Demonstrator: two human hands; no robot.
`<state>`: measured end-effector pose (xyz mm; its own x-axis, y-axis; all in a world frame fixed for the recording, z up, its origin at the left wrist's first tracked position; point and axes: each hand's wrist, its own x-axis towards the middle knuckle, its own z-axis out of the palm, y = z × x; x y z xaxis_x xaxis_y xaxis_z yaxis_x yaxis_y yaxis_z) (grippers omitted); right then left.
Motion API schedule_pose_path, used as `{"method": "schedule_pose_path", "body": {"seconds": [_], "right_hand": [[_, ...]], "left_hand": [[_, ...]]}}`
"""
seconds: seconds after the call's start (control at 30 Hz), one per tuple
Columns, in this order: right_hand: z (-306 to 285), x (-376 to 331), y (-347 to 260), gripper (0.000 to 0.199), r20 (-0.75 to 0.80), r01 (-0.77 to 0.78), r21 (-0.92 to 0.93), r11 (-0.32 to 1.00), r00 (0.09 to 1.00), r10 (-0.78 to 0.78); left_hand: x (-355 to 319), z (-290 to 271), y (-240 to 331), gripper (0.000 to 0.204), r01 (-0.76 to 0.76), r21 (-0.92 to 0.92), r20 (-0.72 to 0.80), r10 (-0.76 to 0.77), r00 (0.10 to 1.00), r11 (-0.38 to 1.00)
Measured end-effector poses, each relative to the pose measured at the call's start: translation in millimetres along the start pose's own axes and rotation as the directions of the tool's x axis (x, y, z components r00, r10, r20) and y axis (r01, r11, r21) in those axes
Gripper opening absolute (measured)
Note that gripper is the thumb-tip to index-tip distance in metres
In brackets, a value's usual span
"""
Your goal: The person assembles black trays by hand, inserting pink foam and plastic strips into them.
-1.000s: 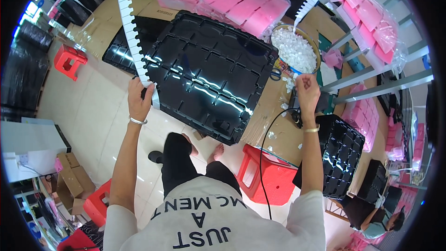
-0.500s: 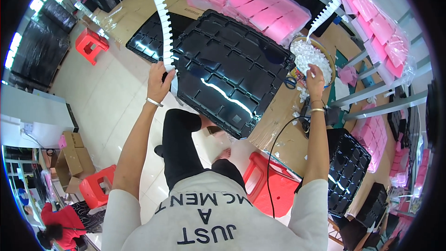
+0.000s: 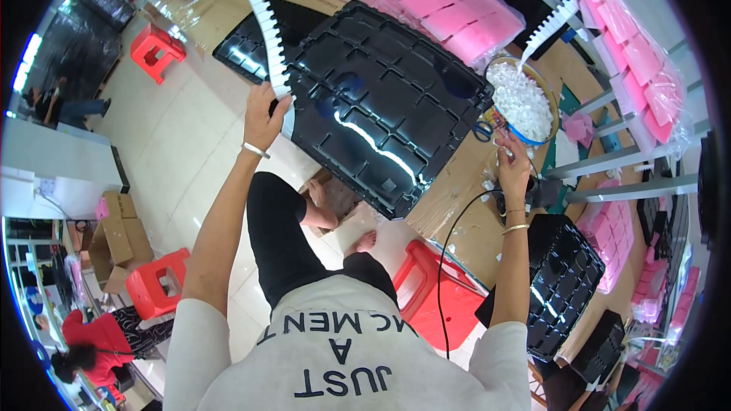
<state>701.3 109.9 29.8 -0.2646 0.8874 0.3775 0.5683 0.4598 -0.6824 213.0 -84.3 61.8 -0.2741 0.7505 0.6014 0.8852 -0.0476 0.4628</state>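
Note:
My left hand (image 3: 265,116) is closed round the lower part of a long white strip with teeth along one edge (image 3: 260,11), at the left edge of a black moulded plastic panel (image 3: 388,99). The panel is glossy, ribbed and tilted on the table. To its right, my right hand (image 3: 514,169) has its fingers drawn together over the cardboard; what they hold, if anything, is too small to make out. Just beyond that hand are a round tub (image 3: 553,110) heaped with small white pieces (image 3: 521,99) and a pair of dark-handled scissors (image 3: 483,131).
Pink foam pieces in clear plastic (image 3: 449,4) lie behind the panel. Another black panel (image 3: 565,285) leans at the right, near grey metal bars (image 3: 640,189). A black cable (image 3: 442,274) hangs past a red stool (image 3: 449,304). A person in red (image 3: 95,342) is at lower left.
My right hand has come back from beside the tub toward me, its fingers closing in. My left hand stays on the strip. The whole view has shifted slightly, and my left leg has moved.

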Motion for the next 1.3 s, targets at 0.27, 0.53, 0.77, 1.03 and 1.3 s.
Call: {"method": "schedule_pose_path", "body": {"seconds": [0.27,0.53,0.77,1.03,1.3], "right_hand": [[-2.8,-0.7,-54.3,0.016,-0.096,-0.118,0.187,0.975,0.986,0.138],[-14.6,-22.5,-167.5,0.015,0.074,-0.145,0.424,0.894,0.989,0.125],[23.6,-43.3,-267.9,0.013,0.191,0.108,0.486,0.867,0.955,-0.225],[82.7,-35.0,-325.1,0.015,0.221,0.091,0.500,0.861,0.948,-0.229],[105.9,-39.1,-356.1,0.010,0.259,-0.079,0.397,0.914,0.966,-0.029]], "left_hand": [[-4.3,-6.8,-2.4,0.019,0.166,-0.121,0.031,-0.164,0.986,0.979],[-15.4,-32.7,58.5,0.021,0.490,-0.470,0.069,-0.523,0.850,0.734],[-16.9,-52.0,128.8,0.009,0.644,-0.729,0.430,-0.578,0.694,0.232],[-4.3,-78.2,131.0,0.015,0.643,-0.759,0.588,-0.318,0.744,0.104],[16.9,-94.8,90.1,0.019,0.750,-0.662,0.745,-0.128,0.655,-0.014]]}}
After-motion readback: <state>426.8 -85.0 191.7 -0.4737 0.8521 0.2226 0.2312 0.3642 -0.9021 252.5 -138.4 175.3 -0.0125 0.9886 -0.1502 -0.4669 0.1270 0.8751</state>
